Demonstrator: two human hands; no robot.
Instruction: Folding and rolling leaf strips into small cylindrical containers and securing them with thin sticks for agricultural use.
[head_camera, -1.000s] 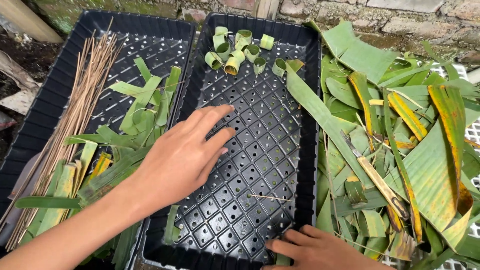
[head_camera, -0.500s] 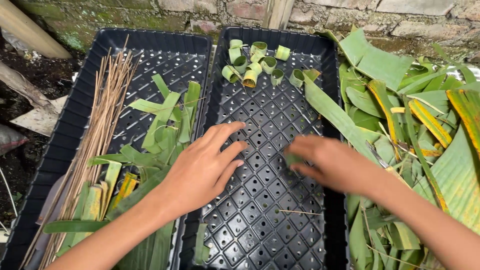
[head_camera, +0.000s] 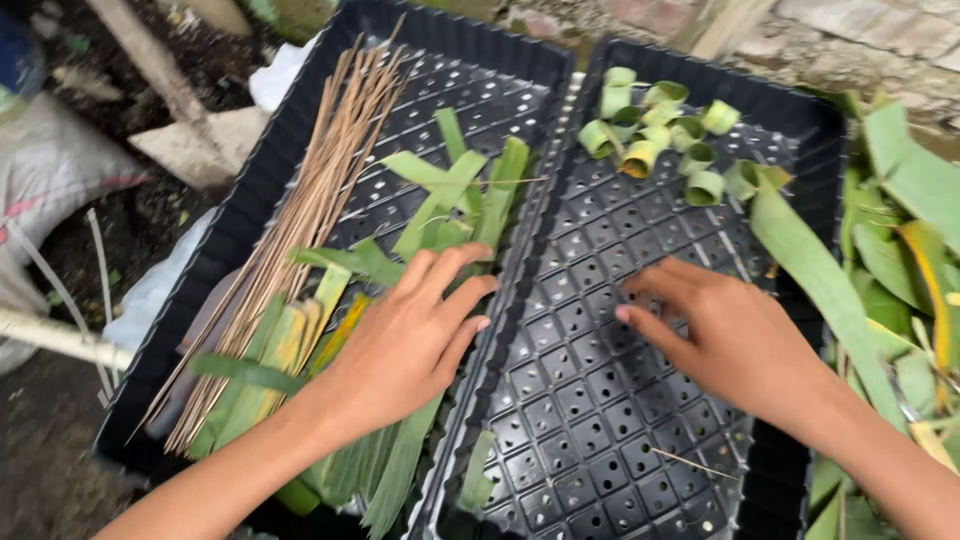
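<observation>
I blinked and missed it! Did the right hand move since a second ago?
Yes. The right hand went from the near edge of the right black tray up onto the middle of its grid, toward the rolled leaf rings.

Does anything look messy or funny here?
A little. One long leaf strip hangs over the right tray rim, half in, half out, and a thin stick lies alone on its floor. Nothing looks broken.

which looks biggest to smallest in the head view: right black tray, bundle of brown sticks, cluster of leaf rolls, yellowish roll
1. right black tray
2. bundle of brown sticks
3. cluster of leaf rolls
4. yellowish roll

The rolls lie farthest from the camera, so they may look smaller.
</observation>
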